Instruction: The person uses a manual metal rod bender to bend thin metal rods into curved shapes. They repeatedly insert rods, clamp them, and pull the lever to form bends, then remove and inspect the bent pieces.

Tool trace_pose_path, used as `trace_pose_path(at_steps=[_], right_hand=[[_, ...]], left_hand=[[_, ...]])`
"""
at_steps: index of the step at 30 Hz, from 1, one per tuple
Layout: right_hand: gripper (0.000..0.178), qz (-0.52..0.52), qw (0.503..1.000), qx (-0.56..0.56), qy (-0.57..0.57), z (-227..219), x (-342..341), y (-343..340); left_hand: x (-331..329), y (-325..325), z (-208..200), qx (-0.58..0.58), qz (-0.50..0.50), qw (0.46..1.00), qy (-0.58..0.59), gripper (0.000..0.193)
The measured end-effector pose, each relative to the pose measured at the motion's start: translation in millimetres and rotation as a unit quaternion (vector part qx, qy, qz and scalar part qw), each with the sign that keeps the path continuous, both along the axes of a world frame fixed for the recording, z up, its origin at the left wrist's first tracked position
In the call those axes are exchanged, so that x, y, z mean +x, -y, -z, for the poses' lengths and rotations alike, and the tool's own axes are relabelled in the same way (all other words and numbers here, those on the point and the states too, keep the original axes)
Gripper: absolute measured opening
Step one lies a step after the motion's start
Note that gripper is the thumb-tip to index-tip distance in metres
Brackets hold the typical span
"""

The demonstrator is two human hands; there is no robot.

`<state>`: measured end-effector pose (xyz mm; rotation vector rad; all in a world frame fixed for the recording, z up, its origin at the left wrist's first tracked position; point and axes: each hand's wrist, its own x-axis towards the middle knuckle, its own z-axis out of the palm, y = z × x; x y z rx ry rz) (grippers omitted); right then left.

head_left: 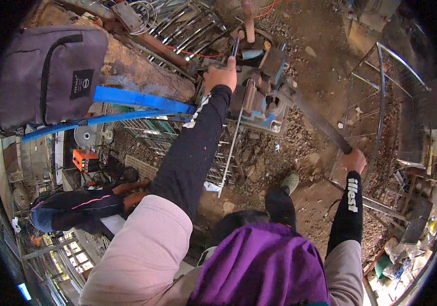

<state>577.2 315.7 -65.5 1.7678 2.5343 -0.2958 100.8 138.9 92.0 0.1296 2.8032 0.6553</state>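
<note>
My left hand (220, 79) is closed round the lower end of a short shiny metal rod (236, 47), at the left side of a blue-and-grey metal machine (263, 109). At the right, my right hand (353, 161) grips the near end of a long dark metal bar (323, 120). The bar slants up and left to the machine, which is worn and dirty. A thin metal strip (234, 148) sticks out from the machine toward me, touched by neither hand.
A grey backpack (55, 76) lies by blue metal bars (137, 98) at the left. Another person (83, 206) works at the lower left, near an orange box-shaped machine (85, 160). Metal frames (193, 28) stand at the back; a curved tube frame (381, 92) is at right. Gravel covers the ground.
</note>
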Motion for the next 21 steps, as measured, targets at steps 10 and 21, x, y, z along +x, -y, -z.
trace_pose_path(at_steps=[10,21], right_hand=[[0.018,0.026,0.999,0.045,-0.003,24,15,14],[0.021,0.026,0.998,0.039,-0.045,15,4,31]], left_hand=[[-10,-3,6,0.012,0.07,0.996,-0.062,0.102],[-27,-3,25,0.043,0.025,0.995,-0.087,0.09]])
